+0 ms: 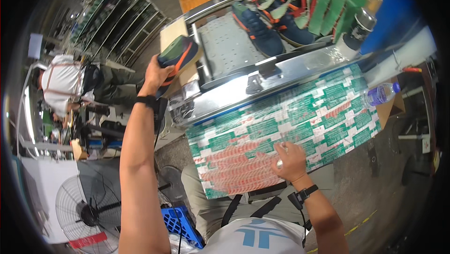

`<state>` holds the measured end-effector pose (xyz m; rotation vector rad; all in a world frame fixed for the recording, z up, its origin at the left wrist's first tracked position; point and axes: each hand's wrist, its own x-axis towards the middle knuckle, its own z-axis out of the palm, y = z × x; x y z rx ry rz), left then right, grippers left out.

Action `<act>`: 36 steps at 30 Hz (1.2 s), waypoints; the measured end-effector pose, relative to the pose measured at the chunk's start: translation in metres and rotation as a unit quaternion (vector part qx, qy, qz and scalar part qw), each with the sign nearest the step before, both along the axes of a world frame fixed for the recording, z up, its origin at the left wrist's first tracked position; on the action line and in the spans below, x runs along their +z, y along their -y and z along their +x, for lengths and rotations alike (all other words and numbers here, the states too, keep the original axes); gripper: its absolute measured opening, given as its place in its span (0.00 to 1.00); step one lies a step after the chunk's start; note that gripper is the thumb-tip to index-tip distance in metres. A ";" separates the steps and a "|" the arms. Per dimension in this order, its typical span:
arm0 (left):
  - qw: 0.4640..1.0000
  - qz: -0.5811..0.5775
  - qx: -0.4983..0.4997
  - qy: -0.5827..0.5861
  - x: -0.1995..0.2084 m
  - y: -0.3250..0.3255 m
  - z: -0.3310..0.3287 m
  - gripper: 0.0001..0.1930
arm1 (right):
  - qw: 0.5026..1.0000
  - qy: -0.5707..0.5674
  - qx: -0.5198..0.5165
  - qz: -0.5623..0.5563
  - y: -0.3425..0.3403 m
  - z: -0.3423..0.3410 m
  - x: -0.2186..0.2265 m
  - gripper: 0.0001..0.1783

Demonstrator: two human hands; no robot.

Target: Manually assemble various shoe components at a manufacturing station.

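Note:
My left hand grips a navy shoe with orange trim and a green lining, out at the left end of the metal-edged conveyor. Above the board in front of my lap, my right hand is closed. A small whitish bit shows at its fingers, too little to name. The board is wrapped in green-and-white printed tape, with worn reddish streaks on its near left part. Two more navy shoes with orange trim, a nearer one and one partly behind it, stand on the conveyor.
Green and red fabric strips hang over the conveyor's far right. A steel-capped flask and a purple-labelled bottle stand at the right. A floor fan and blue crate are lower left; another person works further left.

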<state>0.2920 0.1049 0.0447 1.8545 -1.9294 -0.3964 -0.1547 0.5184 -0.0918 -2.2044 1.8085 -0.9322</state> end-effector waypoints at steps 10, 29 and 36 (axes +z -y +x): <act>0.979 0.175 -0.049 -0.090 -0.019 0.054 -0.311 0.60 | 1.000 -0.003 0.005 0.024 -0.002 -0.011 -0.004 0.26; 0.803 0.127 0.023 -0.583 0.035 0.018 -0.266 0.26 | 1.000 -0.009 -0.002 -0.003 -0.001 -0.002 -0.006 0.27; 0.946 0.000 -0.085 -0.312 0.040 -0.230 -0.165 0.28 | 0.998 -0.024 -0.017 -0.047 -0.006 0.002 -0.007 0.24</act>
